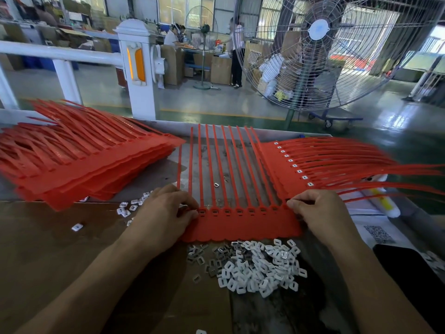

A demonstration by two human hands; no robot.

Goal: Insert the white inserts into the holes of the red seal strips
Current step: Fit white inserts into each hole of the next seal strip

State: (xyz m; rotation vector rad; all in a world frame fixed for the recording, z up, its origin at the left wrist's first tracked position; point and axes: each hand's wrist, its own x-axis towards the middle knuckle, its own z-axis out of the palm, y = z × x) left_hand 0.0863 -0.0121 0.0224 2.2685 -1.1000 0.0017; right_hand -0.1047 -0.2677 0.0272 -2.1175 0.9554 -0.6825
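Strip sheet [240, 225]: one lying between both hands, about ten tails.
Left hand [161, 213]: fingers pinching the sheet's left edge.
Right hand [320, 213]: fingers curling onto its right edge.
Inserts [260, 266]: pile, uncountable, lying just below the sheet.
Stacks: two, left [84, 162] and right [301, 162].
Writing: none legible.

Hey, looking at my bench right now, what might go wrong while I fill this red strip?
1. The loose white inserts lie close below the red seal strip; a forearm sweep may scatter them.
2. The finished strips overhang the table's right side and might slide off.
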